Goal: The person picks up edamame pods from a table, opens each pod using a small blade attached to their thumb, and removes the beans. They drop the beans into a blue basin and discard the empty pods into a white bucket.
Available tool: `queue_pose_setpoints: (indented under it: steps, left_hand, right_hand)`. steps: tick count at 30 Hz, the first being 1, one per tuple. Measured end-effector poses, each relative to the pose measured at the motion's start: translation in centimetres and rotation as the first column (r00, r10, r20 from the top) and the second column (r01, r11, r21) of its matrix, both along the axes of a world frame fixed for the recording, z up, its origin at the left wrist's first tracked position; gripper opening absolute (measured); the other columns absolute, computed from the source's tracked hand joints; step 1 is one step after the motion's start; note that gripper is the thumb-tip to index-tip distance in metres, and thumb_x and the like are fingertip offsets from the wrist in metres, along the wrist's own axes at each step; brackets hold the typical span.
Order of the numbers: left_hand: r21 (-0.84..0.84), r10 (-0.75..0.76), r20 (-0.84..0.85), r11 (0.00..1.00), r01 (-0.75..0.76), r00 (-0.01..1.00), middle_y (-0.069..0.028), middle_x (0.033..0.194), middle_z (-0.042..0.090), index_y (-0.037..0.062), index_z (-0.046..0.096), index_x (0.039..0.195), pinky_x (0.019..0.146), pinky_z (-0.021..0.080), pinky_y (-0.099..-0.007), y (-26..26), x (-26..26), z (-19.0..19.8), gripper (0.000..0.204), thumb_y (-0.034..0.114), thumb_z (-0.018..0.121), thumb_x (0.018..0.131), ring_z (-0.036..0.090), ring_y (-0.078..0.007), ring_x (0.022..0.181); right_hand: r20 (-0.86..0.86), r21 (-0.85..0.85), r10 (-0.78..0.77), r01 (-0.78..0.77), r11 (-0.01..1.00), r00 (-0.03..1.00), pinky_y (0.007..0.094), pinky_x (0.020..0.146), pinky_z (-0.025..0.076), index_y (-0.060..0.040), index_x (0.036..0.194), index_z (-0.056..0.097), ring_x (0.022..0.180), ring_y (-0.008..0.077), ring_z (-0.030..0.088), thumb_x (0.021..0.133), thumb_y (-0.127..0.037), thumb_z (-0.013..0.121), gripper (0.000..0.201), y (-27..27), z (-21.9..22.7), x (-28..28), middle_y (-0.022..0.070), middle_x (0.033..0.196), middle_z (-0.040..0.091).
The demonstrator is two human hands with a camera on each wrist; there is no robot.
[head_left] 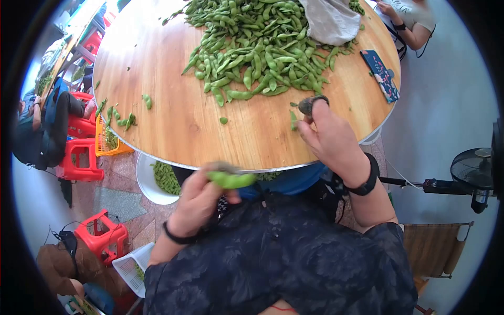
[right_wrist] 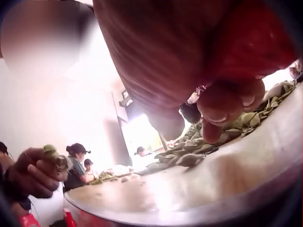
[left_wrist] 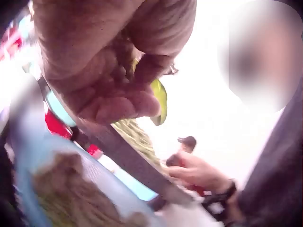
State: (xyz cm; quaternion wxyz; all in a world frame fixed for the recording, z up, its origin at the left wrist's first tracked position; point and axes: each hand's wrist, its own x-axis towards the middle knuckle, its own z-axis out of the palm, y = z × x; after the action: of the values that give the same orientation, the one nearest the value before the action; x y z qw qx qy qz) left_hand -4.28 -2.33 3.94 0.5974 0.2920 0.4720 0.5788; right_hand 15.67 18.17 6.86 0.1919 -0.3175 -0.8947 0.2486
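Observation:
Between the thumb and fingers of my left hand (head_left: pixel 198 202), near the table's front edge, is a plump green soybean pod (head_left: pixel 231 180). The pod's tip also shows past the fingers in the left wrist view. Dark stuff covers a fingertip on each hand. My right hand (head_left: pixel 332 135) hovers low over the table with bent fingers, thumb apart from the forefinger. Right by its thumb tip lies a small green pod (head_left: pixel 293 120). In the right wrist view, no pod shows between the right fingers (right_wrist: pixel 222 111). Beyond spreads a large pile of soybean pods (head_left: pixel 257 52).
A grey cloth (head_left: pixel 332 21) lies on the pile's right side, and a patterned blue case (head_left: pixel 380 75) near the right edge. Loose pods (head_left: pixel 122 119) are scattered at left. Below the round table (head_left: pixel 168 105) stands a white tub (head_left: pixel 148 181) with beans. A fan (head_left: pixel 475 170) is at right.

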Motion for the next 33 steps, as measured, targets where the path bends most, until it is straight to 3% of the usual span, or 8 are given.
queue_pose_setpoints:
  steps: [3,9,12,14,23,25,28,33]
  left_hand:
    - [-0.033,0.236,-0.361,0.964,-0.266,0.902,-0.0084,0.102,0.061,-0.0023,0.049,0.122,0.071,0.047,-0.0243,-4.5,-4.0,0.7,0.034,0.005,0.045,0.089,0.057,-0.0123,0.078]
    - [0.212,0.302,-0.952,0.778,-0.591,0.057,-0.0028,0.087,0.055,-0.0025,0.05,0.123,0.068,0.04,-0.0206,-8.4,-5.9,1.6,0.037,-0.001,0.045,0.086,0.048,-0.0097,0.076]
    - [-0.003,0.138,-0.566,0.985,-0.17,0.813,-0.0005,0.082,0.052,-0.0005,0.052,0.12,0.063,0.039,-0.0215,-4.3,-3.2,2.4,0.03,0.017,0.045,0.096,0.045,-0.0094,0.069]
    - [-0.116,-0.193,-0.121,0.977,0.179,0.974,0.0002,0.081,0.052,0.0016,0.053,0.118,0.06,0.038,-0.0217,-1.0,-1.4,1.6,0.036,0.031,0.041,0.101,0.044,-0.0078,0.067]
    - [-0.029,-0.348,0.295,0.928,0.372,0.89,0.0037,0.073,0.047,0.0069,0.054,0.1,0.055,0.033,-0.0164,4.0,2.3,0.1,0.026,0.03,0.043,0.102,0.04,-0.0035,0.064]
    - [-0.023,-0.213,0.151,0.976,0.219,0.965,0.0038,0.073,0.048,0.0063,0.055,0.099,0.055,0.034,-0.0168,3.8,2.5,-0.1,0.023,0.027,0.046,0.101,0.041,-0.0035,0.062]
    - [-0.007,-0.134,0.052,0.991,0.135,0.99,0.0042,0.071,0.047,0.0053,0.055,0.096,0.055,0.035,-0.0184,3.7,3.1,-0.1,0.018,0.021,0.048,0.1,0.041,-0.0041,0.062]
    - [0.156,0.018,-0.396,0.987,0.049,0.918,0.0008,0.07,0.048,0.0026,0.053,0.093,0.055,0.038,-0.0234,3.1,4.0,-0.7,0.013,0.015,0.052,0.098,0.045,-0.0061,0.062]
  right_hand:
    - [0.113,0.205,-0.005,-0.018,0.979,0.994,0.0404,0.057,0.049,-0.0012,0.099,0.047,0.067,0.0344,0.062,0.083,-0.011,0.063,0.025,0.7,-0.6,-1.3,0.0161,0.074,0.06]
    - [-0.063,0.032,0.222,-0.221,0.975,0.973,0.04,0.054,0.048,0.0008,0.101,0.052,0.065,0.0353,0.061,0.08,-0.007,0.061,0.024,-0.4,-0.7,-2.4,0.0162,0.078,0.061]
    - [-0.071,-0.059,0.368,-0.373,0.926,0.927,0.036,0.055,0.05,0.0008,0.098,0.059,0.066,0.0322,0.063,0.078,-0.007,0.064,0.022,-2.8,1.6,-2.8,0.0164,0.082,0.062]
    - [-0.12,0.046,0.491,-0.49,0.871,0.863,0.0347,0.056,0.052,0.0004,0.098,0.061,0.067,0.0303,0.064,0.076,-0.006,0.065,0.024,-3.9,1.8,-3.1,0.016,0.082,0.063]
    - [-0.403,-0.07,0.238,-0.289,0.955,0.884,0.027,0.055,0.05,-0.001,0.108,0.055,0.062,0.018,0.063,0.081,0.0,0.055,0.027,-4.7,0.4,0.6,0.009,0.084,0.065]
    - [-0.418,-0.328,0.137,-0.29,0.899,0.898,0.022,0.051,0.045,-0.0013,0.113,0.051,0.057,0.0084,0.057,0.087,-0.002,0.05,0.026,-4.6,0.5,1.0,0.0048,0.082,0.062]
    - [-0.184,-0.67,0.119,-0.213,0.711,0.976,0.0379,0.064,0.047,0.0012,0.099,0.047,0.071,0.0335,0.059,0.087,-0.003,0.049,0.013,-4.9,1.7,-0.1,0.0177,0.083,0.057]
    - [-0.243,-0.681,0.175,-0.297,0.67,0.954,0.0392,0.061,0.045,0.0003,0.098,0.042,0.069,0.0349,0.056,0.088,-0.005,0.048,0.013,-5.7,0.6,-0.4,0.0167,0.081,0.053]
